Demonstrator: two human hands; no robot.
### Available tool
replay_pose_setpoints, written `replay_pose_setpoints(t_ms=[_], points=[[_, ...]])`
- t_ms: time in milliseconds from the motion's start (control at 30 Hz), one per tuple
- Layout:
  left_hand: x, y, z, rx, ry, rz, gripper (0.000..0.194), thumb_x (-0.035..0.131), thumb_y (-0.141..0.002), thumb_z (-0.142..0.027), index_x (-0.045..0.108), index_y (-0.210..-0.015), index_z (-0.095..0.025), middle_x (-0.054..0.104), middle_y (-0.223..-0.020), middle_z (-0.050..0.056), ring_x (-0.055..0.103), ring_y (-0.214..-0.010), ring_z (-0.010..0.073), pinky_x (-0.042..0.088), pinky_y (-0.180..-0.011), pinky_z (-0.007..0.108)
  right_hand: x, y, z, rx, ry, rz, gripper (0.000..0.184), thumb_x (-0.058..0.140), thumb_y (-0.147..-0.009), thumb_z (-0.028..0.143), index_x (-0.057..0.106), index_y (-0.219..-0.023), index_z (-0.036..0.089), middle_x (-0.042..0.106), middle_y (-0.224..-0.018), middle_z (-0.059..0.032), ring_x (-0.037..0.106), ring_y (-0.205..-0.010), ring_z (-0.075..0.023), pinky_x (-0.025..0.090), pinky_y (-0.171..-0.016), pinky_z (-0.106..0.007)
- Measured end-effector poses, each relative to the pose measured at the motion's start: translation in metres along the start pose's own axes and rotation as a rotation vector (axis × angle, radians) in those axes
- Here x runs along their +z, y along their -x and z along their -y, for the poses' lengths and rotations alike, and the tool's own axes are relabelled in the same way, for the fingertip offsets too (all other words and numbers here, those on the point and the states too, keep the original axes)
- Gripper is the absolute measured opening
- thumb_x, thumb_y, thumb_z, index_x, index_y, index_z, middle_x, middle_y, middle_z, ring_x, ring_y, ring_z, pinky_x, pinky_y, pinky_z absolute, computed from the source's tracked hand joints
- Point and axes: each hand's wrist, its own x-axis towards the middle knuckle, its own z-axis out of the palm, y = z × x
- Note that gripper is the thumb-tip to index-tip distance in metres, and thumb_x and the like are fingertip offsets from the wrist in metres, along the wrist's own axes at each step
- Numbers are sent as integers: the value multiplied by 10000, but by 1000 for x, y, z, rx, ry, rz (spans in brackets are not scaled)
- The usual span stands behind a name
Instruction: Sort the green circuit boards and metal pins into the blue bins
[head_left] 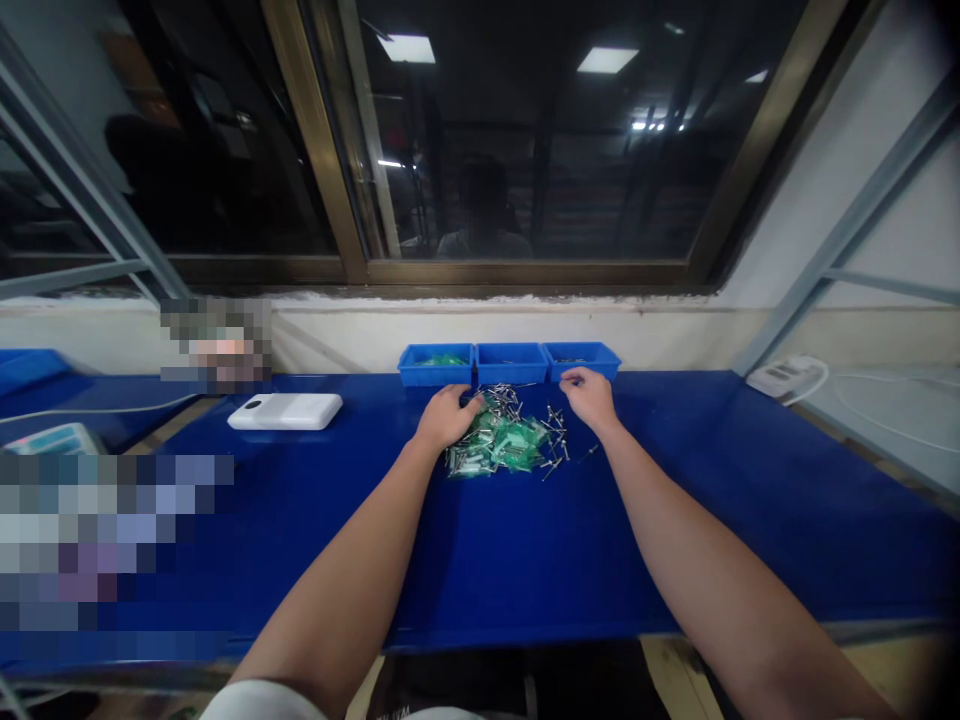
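Note:
A heap of small green plastic pieces and metal screws [506, 437] lies on the blue table mat [525, 540]. My left hand [448, 414] rests on the heap's left edge with its fingers curled among the pieces. My right hand [589, 393] hovers at the heap's far right, fingers pinched together just in front of the right blue tray [582, 359]; what it pinches is too small to make out. Three blue trays stand side by side behind the heap: the left tray [436, 364] holds green pieces, and the middle tray [512, 362] is next to it.
A white flat box-shaped device [286, 411] lies on the mat to the left. A white power strip [786, 376] with a cable sits at the far right. A dark window runs along the wall behind. Blurred patches cover the left side.

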Motion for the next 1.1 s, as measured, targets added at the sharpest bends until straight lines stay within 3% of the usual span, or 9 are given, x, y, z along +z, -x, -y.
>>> replay_pose_setpoints(t_ms=[100, 233, 400, 633, 767, 900, 1000, 1100], points=[[-2, 2, -3, 3, 1, 74, 625, 404, -835, -586, 511, -1266, -146, 506, -1312, 125, 445, -1224, 270, 335, -1023, 371, -2, 2, 2, 84, 114, 147, 155, 585, -651, 287, 693, -712, 195, 691, -730, -48, 632, -757, -203, 466, -725, -292], [-1, 3, -4, 7, 2, 122, 686, 372, -827, -628, 478, -1300, -142, 461, -1355, 126, 394, -1269, 265, 297, -1048, 361, -2, 7, 8, 101, 277, 275, 221, 622, -645, 390, 699, -715, 195, 690, -750, -92, 633, -795, -242, 456, -689, -309], [2, 4, -3, 23, -18, 137, 719, 334, -823, -658, 455, -1320, -153, 436, -1377, 119, 364, -1290, 269, 286, -1052, 363, 5, 14, 23, 129, 449, 348, 377, 555, -706, 513, 700, -795, 177, 683, -849, -151, 628, -854, -301, 461, -682, -364], [6, 4, -1, 33, -37, 131, 705, 333, -816, -667, 477, -1297, -172, 465, -1353, 111, 401, -1261, 269, 309, -1032, 355, 17, 23, 35, 81, 550, 352, 307, 483, -785, 367, 689, -841, 146, 668, -929, -203, 633, -877, -320, 454, -668, -362], [5, 4, -2, 44, -49, 97, 668, 347, -825, -645, 510, -1262, -166, 499, -1315, 116, 440, -1221, 272, 339, -1010, 363, 18, 21, 33, 23, 472, 324, 302, 449, -821, 356, 665, -760, 155, 675, -846, -183, 638, -816, -288, 430, -649, -331], [0, 5, -9, 97, -72, 19, 588, 362, -856, -574, 534, -1223, -148, 532, -1263, 119, 482, -1168, 257, 378, -980, 351, 17, 18, 31, -122, 247, 219, 287, 411, -860, 353, 619, -768, 179, 666, -721, -101, 624, -733, -221, 411, -646, -289], [-5, 8, -18, 184, -101, -46, 496, 387, -875, -496, 558, -1175, -140, 569, -1192, 112, 512, -1116, 243, 397, -959, 347, 16, 21, 33, -191, 60, 205, 234, 428, -855, 334, 606, -827, 184, 650, -676, -47, 602, -649, -176, 410, -620, -264], [-8, 12, -30, 297, -120, -70, 405, 404, -885, -429, 586, -1113, -149, 598, -1118, 99, 537, -1055, 230, 413, -935, 347, 15, 26, 38, -216, -94, 226, 258, 439, -840, 276, 595, -1015, 168, 645, -675, -26, 601, -647, -158, 431, -633, -255]])
